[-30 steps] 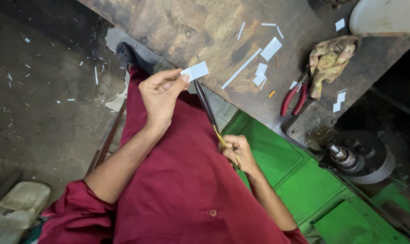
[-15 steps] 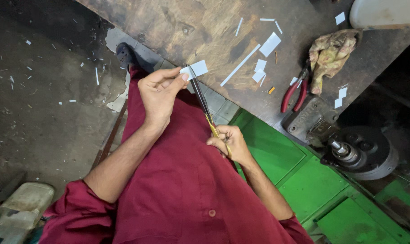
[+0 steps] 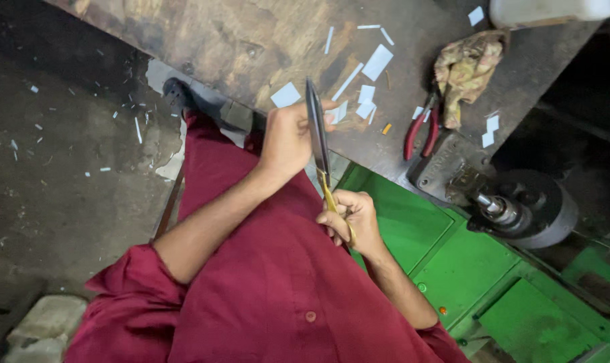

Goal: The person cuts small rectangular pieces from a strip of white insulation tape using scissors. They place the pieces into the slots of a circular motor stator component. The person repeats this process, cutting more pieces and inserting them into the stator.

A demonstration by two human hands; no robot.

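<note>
A worn wooden bench (image 3: pixel 204 40) is filling the top of the view, running from 10 o'clock across to 2 o'clock. Below it, at 4 to 5 o'clock, a green metal cabinet (image 3: pixel 493 282) is sitting with flat panel doors, and a dark round machine part (image 3: pixel 533 208) with a metal shaft is sticking out at 3 o'clock. The floor (image 3: pixel 50 188) at 9 o'clock is carrying small white scraps.

The person is wearing a dark red garment (image 3: pixel 251 296) that is covering the lower middle. The left hand (image 3: pixel 288 138) is sitting just above centre, fingers curled closed and pinching a small white slip (image 3: pixel 337 111) at the bench edge. The right hand (image 3: pixel 349 218) is sitting just below centre, fingers closed through the yellow handles of the scissors (image 3: pixel 316 138). The dark blades are pointing up toward 12 o'clock, lying against the left hand beside the slip; whether they are parted I cannot tell.

On the bench, at 1 o'clock, white paper pieces (image 3: pixel 377 62) — rectangles and thin strips — are lying scattered. A crumpled rag (image 3: pixel 467 67) is lying at 2 o'clock, with red-handled pliers (image 3: pixel 420 131) just below it, touching its edge. Two more white squares (image 3: pixel 490 130) are lying right of the pliers, and a white container (image 3: pixel 547 10) is standing at the top right corner.
</note>
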